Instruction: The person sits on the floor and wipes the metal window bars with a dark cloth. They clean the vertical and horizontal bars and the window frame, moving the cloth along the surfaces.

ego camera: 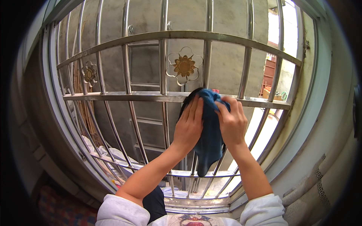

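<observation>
A blue cloth [209, 141] with a darker part hangs over the middle rail of a metal window grille [135, 96], in front of an upright bar. My left hand [189, 124] lies along the cloth's left side with its fingers extended upward together; its thumb is hidden. On the other side, my right hand [233, 120] pinches the bunched upper part of the cloth between bent fingers. The cloth's lower end dangles above the lower rail [141, 167].
Gold flower ornaments [184, 66] sit between the bars. Behind the grille are a grey wall [229, 65], a ladder [145, 84] and bamboo poles [90, 121]. The window frame [314, 93] curves around on both sides. Below lies the sill [198, 202].
</observation>
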